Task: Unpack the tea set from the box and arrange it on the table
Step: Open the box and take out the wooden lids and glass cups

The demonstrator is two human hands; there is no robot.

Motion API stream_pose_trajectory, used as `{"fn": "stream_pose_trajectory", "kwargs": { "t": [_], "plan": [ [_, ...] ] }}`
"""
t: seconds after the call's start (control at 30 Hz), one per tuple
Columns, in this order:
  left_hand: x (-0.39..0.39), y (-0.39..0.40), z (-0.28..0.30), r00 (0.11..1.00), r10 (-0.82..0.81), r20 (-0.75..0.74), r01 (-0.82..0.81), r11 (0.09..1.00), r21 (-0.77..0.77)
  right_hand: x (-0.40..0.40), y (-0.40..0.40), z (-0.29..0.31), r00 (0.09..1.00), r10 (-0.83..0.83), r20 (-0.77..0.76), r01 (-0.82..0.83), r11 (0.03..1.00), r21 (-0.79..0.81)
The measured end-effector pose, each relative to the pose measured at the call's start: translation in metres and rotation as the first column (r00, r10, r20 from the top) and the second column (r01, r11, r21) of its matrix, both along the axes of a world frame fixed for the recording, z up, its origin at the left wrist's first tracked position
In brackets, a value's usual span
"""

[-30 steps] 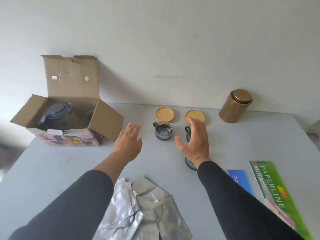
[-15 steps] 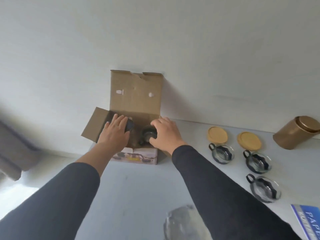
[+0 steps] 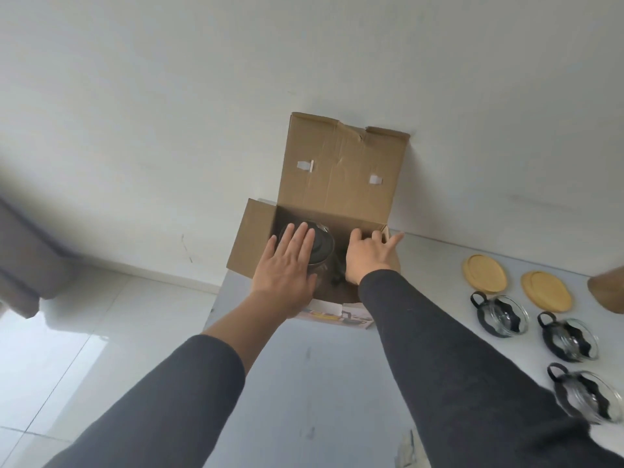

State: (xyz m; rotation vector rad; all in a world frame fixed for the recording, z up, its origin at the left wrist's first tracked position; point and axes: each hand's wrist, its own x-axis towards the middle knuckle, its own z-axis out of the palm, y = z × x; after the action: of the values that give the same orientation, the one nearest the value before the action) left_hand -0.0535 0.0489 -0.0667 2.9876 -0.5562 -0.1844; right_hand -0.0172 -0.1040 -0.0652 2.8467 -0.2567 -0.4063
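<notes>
Head view. Your left hand (image 3: 287, 265) lies flat, fingers straight and held together, over the dark lid of the glass teapot (image 3: 320, 246), which stands inside the open cardboard box (image 3: 341, 170); whether the palm touches the lid cannot be told. Your right hand (image 3: 366, 253) reaches into the right side of the box, fingers spread, the forefinger stretched toward the box's right wall; what it touches inside is hidden. The box sits at the far left end of the grey table (image 3: 304, 383), its back flap upright against the wall and its left flap folded outward. To the right, well apart from the box, two round wooden coasters (image 3: 484, 273) lie side by side, and nearer to you three glass cups (image 3: 501, 315) in dark holders stand in a loose column, handles pointing left. A brown container (image 3: 607, 292) is cut off at the right edge.
</notes>
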Motion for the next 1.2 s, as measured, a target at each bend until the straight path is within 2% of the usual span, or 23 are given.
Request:
{"fn": "stream_pose_trajectory", "kwargs": {
  "t": [0.13,0.3,0.4,0.47,0.57,0.7,0.77,0.83,1.0,1.1,1.2],
  "plan": [
    [0.001,0.000,0.000,1.000,-0.004,-0.005,0.004,1.000,-0.003,0.000,-0.001,-0.007,0.999,0.012,0.051,-0.009,0.999,-0.049],
    [-0.001,-0.001,0.002,1.000,-0.009,-0.006,0.009,1.000,-0.021,-0.009,-0.008,0.001,0.993,0.110,0.050,-0.107,0.992,-0.062],
    [0.000,-0.001,0.003,1.000,-0.012,-0.011,0.011,0.999,-0.043,-0.016,-0.018,0.013,0.970,0.135,0.200,-0.154,0.985,0.082],
    [0.001,0.000,0.005,1.000,-0.014,-0.027,0.012,0.998,-0.068,-0.023,-0.026,0.024,0.940,0.097,0.327,-0.194,0.941,0.278],
    [0.002,0.002,0.008,0.998,0.003,-0.058,-0.013,0.985,-0.172,-0.038,-0.039,0.042,0.867,-0.030,0.497,-0.245,0.843,0.478],
    [-0.002,-0.010,0.017,0.996,0.089,-0.015,-0.089,0.939,-0.331,-0.074,-0.062,0.045,0.695,-0.260,0.670,-0.299,0.743,0.598],
    [-0.007,-0.025,0.022,0.995,0.089,0.052,-0.062,0.923,-0.379,-0.098,-0.078,0.034,0.604,-0.346,0.718,-0.318,0.722,0.615],
    [-0.015,-0.047,0.026,0.990,0.033,0.136,0.023,0.919,-0.394,-0.123,-0.096,0.017,0.544,-0.435,0.717,-0.280,0.712,0.644],
    [-0.051,-0.119,0.019,0.962,-0.136,0.236,0.229,0.873,-0.432,-0.173,-0.151,-0.025,0.489,-0.632,0.601,-0.085,0.652,0.754],
    [-0.078,-0.162,-0.005,0.951,-0.241,0.194,0.302,0.861,-0.409,-0.195,-0.183,-0.047,0.469,-0.680,0.563,-0.025,0.628,0.778],
    [-0.103,-0.190,-0.035,0.959,-0.263,0.107,0.284,0.887,-0.366,-0.212,-0.208,-0.067,0.461,-0.688,0.560,0.038,0.646,0.762]
  ]
}}
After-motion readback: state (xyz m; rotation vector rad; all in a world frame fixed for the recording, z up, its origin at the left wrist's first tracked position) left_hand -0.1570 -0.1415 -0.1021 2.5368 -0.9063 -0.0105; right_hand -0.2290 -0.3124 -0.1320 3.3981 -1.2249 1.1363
